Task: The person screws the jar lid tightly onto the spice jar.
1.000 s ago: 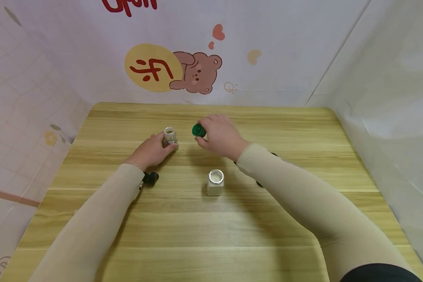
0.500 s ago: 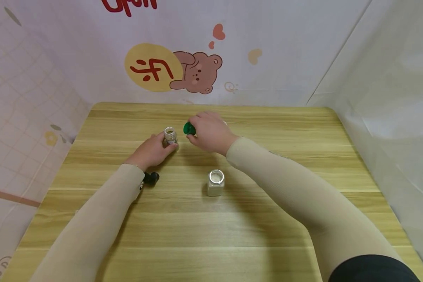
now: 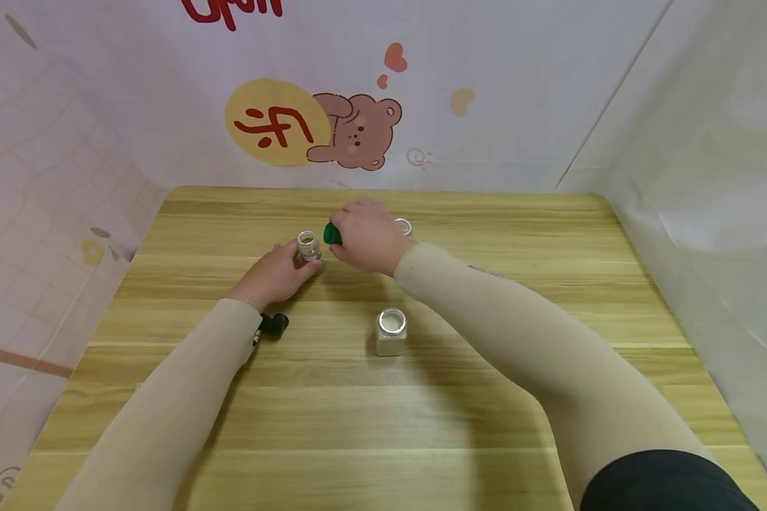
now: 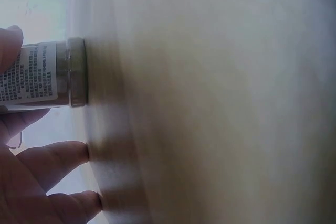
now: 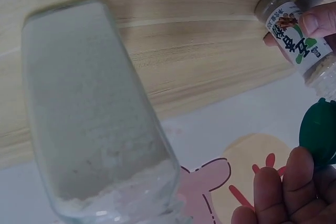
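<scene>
My left hand (image 3: 275, 273) holds a small clear spice bottle (image 3: 308, 246) upright on the table, its mouth uncapped. In the right wrist view the spice bottle (image 5: 294, 35) shows a printed label and brownish contents. My right hand (image 3: 367, 238) pinches a green cap (image 3: 331, 233), tilted with its hollow side toward the bottle. A small gap separates the cap from the bottle's mouth in the head view. Nearer to me stands an open square glass jar (image 3: 391, 333) of whitish powder.
Behind my right wrist, the rim of another jar (image 3: 403, 227) shows, the rest hidden. A square jar (image 5: 100, 108) of pale powder fills the left of the right wrist view. The wooden table (image 3: 332, 426) meets a printed cloth wall (image 3: 498, 135) at the back.
My right hand has moved left with the green cap, closer to the spice bottle. The jar behind the right wrist has come into view. My left hand and the bottle have stayed put.
</scene>
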Available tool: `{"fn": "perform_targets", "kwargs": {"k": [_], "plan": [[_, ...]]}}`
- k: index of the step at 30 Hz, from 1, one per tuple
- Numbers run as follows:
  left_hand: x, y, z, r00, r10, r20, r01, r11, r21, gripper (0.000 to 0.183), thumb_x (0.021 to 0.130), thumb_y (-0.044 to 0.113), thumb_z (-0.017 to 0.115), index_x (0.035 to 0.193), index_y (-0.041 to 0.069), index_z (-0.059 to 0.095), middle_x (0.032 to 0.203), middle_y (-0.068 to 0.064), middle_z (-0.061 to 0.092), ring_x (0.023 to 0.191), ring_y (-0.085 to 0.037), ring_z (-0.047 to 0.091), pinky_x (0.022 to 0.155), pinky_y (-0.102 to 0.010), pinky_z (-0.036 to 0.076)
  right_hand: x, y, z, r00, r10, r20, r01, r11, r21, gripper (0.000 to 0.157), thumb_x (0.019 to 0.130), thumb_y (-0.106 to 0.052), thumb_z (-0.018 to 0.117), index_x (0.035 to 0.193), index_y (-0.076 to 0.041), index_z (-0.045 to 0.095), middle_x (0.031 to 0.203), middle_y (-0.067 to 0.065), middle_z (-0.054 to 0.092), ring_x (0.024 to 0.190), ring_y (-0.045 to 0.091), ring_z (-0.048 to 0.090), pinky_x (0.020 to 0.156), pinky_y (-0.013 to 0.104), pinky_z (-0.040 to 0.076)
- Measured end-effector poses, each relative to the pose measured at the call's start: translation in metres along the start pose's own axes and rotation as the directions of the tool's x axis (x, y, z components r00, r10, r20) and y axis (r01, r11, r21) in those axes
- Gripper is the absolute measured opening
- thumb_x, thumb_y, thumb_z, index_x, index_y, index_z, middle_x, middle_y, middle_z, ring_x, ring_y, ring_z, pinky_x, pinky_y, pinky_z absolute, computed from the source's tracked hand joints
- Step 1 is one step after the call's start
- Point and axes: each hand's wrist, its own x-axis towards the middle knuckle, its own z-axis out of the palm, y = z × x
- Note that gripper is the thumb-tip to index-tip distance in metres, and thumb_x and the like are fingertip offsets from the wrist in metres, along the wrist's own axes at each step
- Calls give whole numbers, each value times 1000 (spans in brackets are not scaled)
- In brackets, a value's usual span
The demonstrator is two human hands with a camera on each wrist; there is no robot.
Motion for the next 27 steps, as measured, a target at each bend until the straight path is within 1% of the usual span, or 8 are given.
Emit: {"fn": "perform_targets", "kwargs": {"k": [6,11,14,18,22,27], "plan": [[-1,0,0,1000,-1,0,1,1000,-2,68,88,63,44,144,28,29,143,-10,42,137,-44,20,111,-57,19,6,-5,1,1000,-4,20,5,1000,-14,36,87,-49,55,107,-19,59,102,-6,58,98,14,51,98,35,38],[-1,1,-1,1000,14,-6,-14,1000,-1,66,89,60,44,145,28,28,142,-9,44,136,-40,28,112,-54,17,10,-8,3,999,-12,30,13,1000,-26,33,86,-47,55,103,-20,58,99,-7,56,97,15,50,98,36,38],[-1,1,-1,1000,12,-4,-12,1000,8,67,89,60,44,145,28,27,143,-9,43,136,-41,27,112,-54,17,12,-10,3,999,-10,40,11,1000,-28,34,86,-46,56,105,-19,58,100,-5,56,98,16,50,98,38,37],[-1,1,0,1000,4,-1,-4,1000,15,67,89,60,44,145,28,27,144,-10,41,136,-45,22,111,-56,18,13,-11,4,998,-4,56,6,999,-35,37,86,-46,56,109,-17,58,102,-4,56,99,17,50,98,38,38],[0,1,0,1000,8,-2,-8,1000,16,67,89,59,45,145,27,27,144,-9,41,136,-43,24,112,-54,17,14,-11,6,998,1,61,2,999,-53,38,86,-47,55,111,-18,58,104,-4,57,100,17,50,95,38,39],[0,2,1,1000,7,-5,-7,1000,11,67,89,59,45,146,28,26,145,-6,40,136,-39,27,114,-51,15,16,-12,7,998,1,70,2,999,-52,40,86,-48,55,114,-18,57,108,-3,57,103,17,50,97,38,38]]}}
